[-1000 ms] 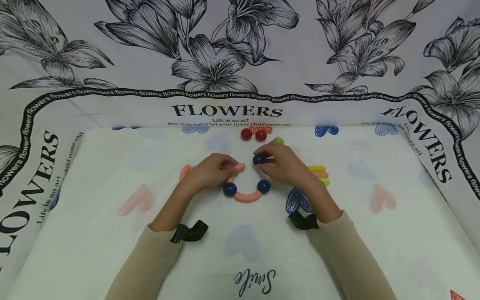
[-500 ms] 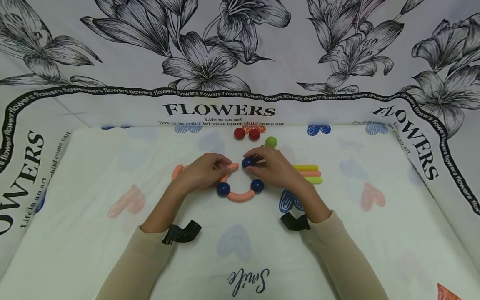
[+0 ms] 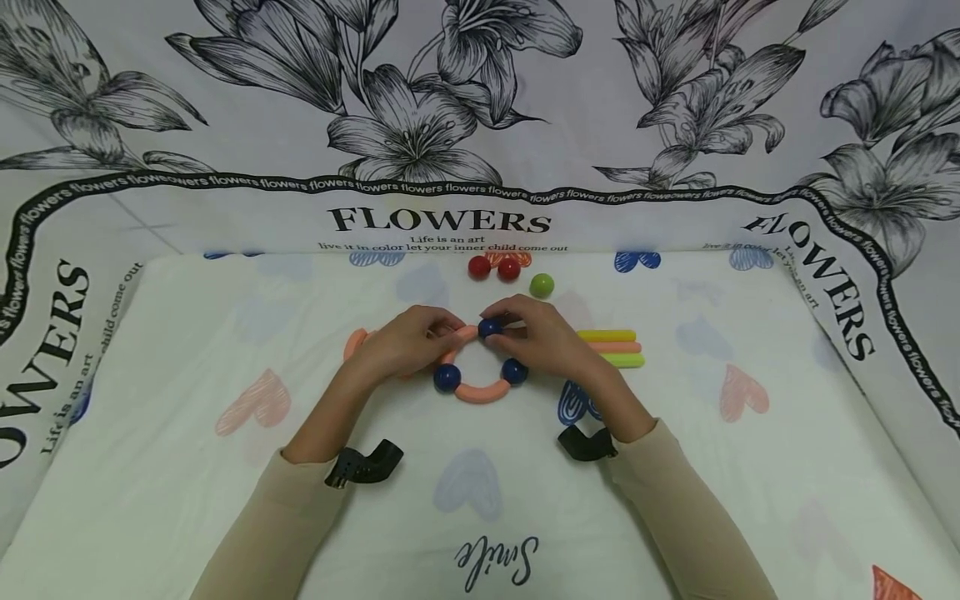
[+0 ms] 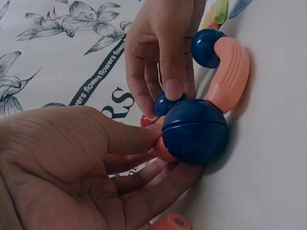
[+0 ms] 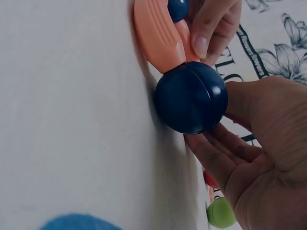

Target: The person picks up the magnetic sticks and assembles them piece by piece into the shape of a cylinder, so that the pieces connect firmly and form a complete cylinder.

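Note:
My left hand pinches an orange curved piece between thumb and fingers. This piece belongs to a chain with a blue ball, a second orange curved piece and another blue ball. My right hand pinches a third blue ball right at the free end of the piece in my left hand. In the left wrist view, the nearest blue ball partly hides that joint. Seen from the right wrist, a blue ball at the chain's end lies close by my right fingers.
Two red balls and a green ball lie behind the hands. Yellow, orange and green sticks lie right of my right hand. More orange pieces show partly behind my left hand. A heart-printed white cloth covers the table.
My right hand has moved left with the blue ball, closing the gap to the orange piece's end. My left hand keeps its grip. The head view has shifted slightly.

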A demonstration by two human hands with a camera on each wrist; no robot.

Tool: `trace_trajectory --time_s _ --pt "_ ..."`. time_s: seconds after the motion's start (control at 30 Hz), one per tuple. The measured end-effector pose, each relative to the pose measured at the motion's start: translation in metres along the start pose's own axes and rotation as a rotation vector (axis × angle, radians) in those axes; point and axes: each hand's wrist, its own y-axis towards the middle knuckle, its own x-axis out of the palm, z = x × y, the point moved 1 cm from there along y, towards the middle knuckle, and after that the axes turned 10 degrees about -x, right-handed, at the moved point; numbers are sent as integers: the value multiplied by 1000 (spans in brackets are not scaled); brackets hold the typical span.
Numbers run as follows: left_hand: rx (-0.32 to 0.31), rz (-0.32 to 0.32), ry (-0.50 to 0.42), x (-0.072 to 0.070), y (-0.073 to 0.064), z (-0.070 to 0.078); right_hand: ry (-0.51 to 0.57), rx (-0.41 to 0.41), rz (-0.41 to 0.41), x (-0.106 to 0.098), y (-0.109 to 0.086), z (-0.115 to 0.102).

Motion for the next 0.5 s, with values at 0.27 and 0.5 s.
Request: trace_trajectory --time_s 0.27,0.5 --pt "20 8 11 0 -1 0 2 4 1 0 -1 3" --pt "21 20 13 -1 -5 3 3 37 8 -4 -5 -1"
